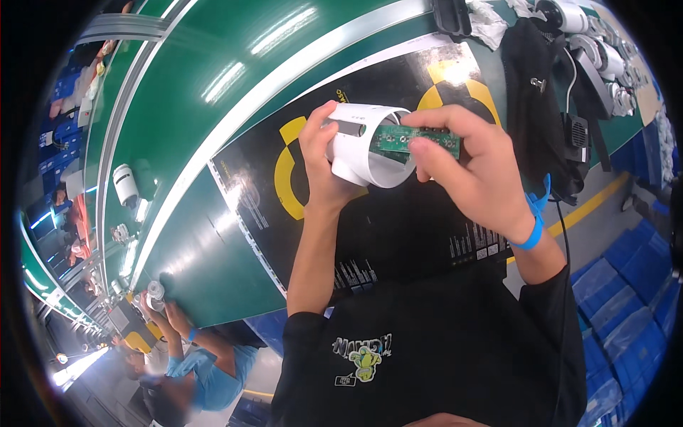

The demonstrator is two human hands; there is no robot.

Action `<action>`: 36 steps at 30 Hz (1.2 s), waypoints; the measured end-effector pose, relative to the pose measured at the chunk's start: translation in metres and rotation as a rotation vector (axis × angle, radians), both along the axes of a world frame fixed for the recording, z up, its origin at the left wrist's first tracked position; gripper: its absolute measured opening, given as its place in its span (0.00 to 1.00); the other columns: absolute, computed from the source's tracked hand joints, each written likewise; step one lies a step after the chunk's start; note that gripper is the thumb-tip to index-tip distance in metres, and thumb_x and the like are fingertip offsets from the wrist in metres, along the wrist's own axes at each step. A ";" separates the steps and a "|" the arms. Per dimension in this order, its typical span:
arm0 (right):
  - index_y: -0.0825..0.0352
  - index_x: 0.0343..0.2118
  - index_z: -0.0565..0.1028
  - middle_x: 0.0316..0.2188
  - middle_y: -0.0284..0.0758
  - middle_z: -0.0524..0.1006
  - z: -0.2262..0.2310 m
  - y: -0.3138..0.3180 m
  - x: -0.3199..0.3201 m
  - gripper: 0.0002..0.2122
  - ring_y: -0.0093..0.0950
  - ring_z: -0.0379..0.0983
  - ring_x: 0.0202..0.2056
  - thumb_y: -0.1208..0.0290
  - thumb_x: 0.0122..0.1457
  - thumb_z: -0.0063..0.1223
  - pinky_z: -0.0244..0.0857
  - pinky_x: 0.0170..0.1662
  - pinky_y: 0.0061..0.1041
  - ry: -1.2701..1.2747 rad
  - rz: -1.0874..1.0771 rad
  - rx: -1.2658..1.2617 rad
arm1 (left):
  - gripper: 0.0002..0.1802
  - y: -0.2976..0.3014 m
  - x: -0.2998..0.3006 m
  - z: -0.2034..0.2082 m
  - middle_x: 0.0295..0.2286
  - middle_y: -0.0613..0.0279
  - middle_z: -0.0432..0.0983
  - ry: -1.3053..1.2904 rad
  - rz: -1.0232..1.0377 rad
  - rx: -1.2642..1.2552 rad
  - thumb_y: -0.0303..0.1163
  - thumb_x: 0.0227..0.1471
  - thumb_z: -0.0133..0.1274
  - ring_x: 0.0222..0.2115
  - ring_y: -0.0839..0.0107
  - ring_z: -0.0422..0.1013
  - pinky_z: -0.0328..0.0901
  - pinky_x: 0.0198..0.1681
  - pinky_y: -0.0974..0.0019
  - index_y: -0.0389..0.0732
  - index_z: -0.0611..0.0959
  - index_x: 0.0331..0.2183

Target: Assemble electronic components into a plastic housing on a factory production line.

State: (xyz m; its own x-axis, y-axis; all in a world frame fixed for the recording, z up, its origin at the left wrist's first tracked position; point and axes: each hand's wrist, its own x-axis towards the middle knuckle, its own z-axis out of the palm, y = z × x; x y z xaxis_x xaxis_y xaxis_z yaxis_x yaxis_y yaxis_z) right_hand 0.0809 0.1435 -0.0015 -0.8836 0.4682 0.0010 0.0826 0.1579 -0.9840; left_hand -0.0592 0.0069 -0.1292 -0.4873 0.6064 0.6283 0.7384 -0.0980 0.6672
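A white, hollow cylindrical housing (347, 158) is tilted above the black mat, its open end facing right. My left hand (318, 153) wraps round its left side, fingers along the wall near a dark slot. Between the thumb and forefinger of my right hand (475, 160) is a green circuit board (409, 140) with small parts on its face. The board's left end reaches into the mouth of the housing; its right end stays outside. How deep the board goes inside is hidden by the housing wall. A blue band circles my right wrist.
Under my hands lies a black mat (398, 220) with yellow shapes, on a green bench (213, 274). A black bag (533, 92) and several white housings (605, 57) are at the far right. Another white cylinder (125, 186) stands at left. A co-worker in blue (213, 370) works lower left.
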 end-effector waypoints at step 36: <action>0.75 0.40 0.72 0.19 0.35 0.75 -0.012 -0.019 -0.024 0.09 0.12 0.61 0.14 0.78 0.57 0.50 0.52 0.17 0.12 0.066 -0.318 -0.443 | 0.43 0.005 -0.004 0.005 0.50 0.48 0.64 0.129 0.065 -0.021 0.23 0.29 0.68 0.49 0.51 0.63 0.59 0.51 0.56 0.44 0.62 0.48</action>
